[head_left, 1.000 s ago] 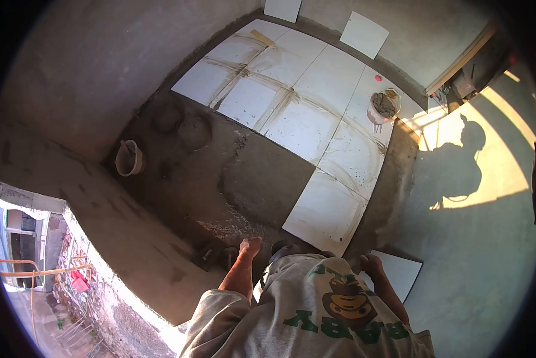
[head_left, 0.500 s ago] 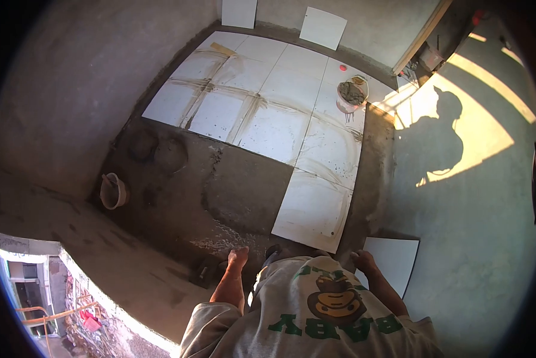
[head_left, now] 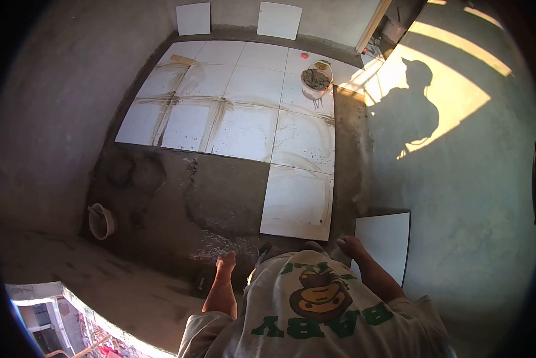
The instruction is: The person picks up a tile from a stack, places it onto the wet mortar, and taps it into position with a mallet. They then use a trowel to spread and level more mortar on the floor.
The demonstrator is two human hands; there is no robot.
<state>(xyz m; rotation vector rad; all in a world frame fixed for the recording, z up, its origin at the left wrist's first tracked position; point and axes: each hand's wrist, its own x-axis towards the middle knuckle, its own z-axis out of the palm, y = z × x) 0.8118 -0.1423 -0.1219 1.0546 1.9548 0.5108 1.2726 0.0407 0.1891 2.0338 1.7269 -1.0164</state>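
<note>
- From my remote seat I see the left hand at the lower centre-left of the frame, above dark floor; its fingers look curled, but I cannot tell whether they grip anything.
- The right hand, lower right of centre, is just beside the white tile; I cannot tell whether it touches it, nor how wide its fingers stand.
- That tile is at the lower right, apparently leaning against the wall.
- I judge it stiff, fairly heavy and brittle at the corners, with a smooth face that would slip under wet skin. I would take it by two opposite edges, palms flat, and spare the corners.
- The laid tiles spread over the upper middle, flat, pale and square-edged, crossed by brownish smears; one end tile reaches down toward the body.
- The floor left of that end tile is dark and rough, damp-looking in patches.
- A round bucket at upper centre-right holds grey, lumpy paste; another pail is at the left.
- The shirt is soft, creased cloth.
</note>
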